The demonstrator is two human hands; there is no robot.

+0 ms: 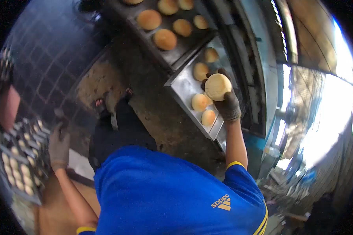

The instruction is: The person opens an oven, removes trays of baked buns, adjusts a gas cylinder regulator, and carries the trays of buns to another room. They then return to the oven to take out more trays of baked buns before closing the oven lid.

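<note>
A round pale bun [218, 87] is gripped in my right hand [228, 105], which wears a dark, worn glove. The hand is over a metal tray [180, 87] with several golden buns, one of them [199, 102] just left of the held bun. My left hand [59, 147], in a grey-brown glove, hangs low at the left, beside a rack of trays [19, 158] with small pale dough pieces. Its fingers look extended and apart, slightly blurred, with nothing seen in them.
A darker tray [176, 50] with several browned buns lies at the top centre. Right of the trays runs a metal oven-like frame [259, 78]. Dark floor tiles [59, 51] are at the upper left. A pinkish block [8, 107] stands at the far left.
</note>
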